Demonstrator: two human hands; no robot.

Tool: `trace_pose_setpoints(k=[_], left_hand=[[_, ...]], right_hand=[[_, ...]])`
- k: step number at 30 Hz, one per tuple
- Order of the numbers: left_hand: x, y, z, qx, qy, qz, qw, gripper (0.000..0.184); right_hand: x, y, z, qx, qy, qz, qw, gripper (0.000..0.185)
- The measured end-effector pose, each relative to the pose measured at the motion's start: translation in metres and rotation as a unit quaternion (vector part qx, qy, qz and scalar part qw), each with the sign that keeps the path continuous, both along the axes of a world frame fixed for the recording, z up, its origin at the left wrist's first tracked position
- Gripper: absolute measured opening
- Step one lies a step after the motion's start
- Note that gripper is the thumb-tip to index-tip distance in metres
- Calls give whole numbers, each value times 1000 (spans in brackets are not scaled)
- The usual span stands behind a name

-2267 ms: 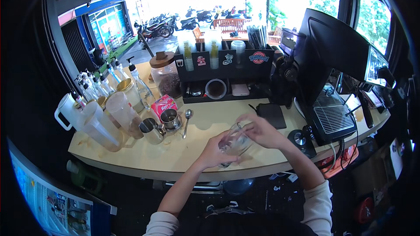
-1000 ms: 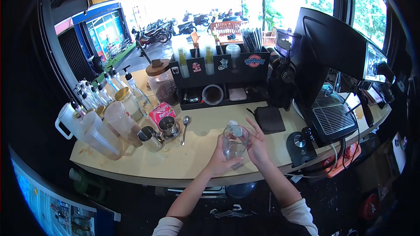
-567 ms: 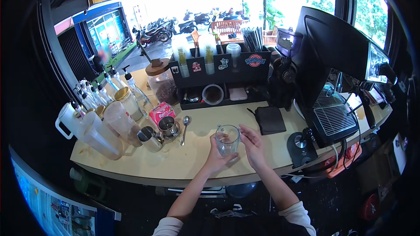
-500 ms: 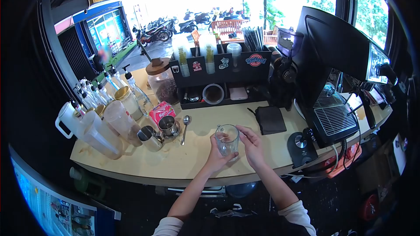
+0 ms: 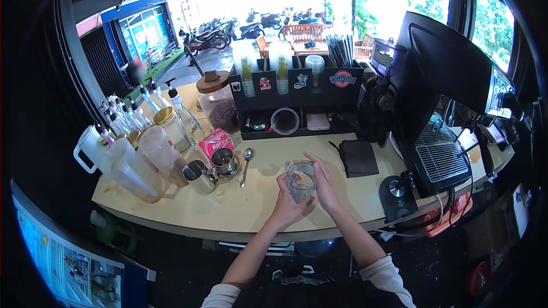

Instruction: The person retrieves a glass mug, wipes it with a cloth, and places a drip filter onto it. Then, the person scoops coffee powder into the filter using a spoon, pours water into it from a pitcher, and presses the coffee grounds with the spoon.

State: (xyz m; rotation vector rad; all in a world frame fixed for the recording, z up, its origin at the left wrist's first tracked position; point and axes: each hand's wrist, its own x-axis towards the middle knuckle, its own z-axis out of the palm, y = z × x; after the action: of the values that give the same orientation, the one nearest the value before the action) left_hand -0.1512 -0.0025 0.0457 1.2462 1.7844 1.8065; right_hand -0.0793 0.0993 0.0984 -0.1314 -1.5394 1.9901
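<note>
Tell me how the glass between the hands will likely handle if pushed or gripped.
The glass looks rigid and see-through, so it probably won't flex and could break if knocked. Its shiny sides may feel slippery. Its rounded body would likely roll if laid sideways.

Near the centre of the frame, the left hand (image 5: 286,204) gripped a clear glass mug (image 5: 301,181) and the right hand (image 5: 326,187) lay straight-fingered along its side, while a metal pitcher (image 5: 199,178) and spoon (image 5: 246,166) sat left of centre.

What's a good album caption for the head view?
Left hand holds a clear glass, right hand alongside, at a counter.
</note>
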Motion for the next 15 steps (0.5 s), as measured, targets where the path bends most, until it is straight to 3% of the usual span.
trace_pose_setpoints(k=[2,4,7,15], left_hand=[[2,3,-7,7,10,41,999,85],[8,4,-6,5,22,68,997,86],[17,5,0,-2,31,101,994,87],[23,9,-4,15,51,136,989,86]], right_hand=[[1,-7,-5,32,-2,-33,999,41],[6,-15,-6,145,-27,-159,976,39],[10,-24,-1,72,-6,-173,982,37],[12,-37,-20,14,46,-251,967,30]])
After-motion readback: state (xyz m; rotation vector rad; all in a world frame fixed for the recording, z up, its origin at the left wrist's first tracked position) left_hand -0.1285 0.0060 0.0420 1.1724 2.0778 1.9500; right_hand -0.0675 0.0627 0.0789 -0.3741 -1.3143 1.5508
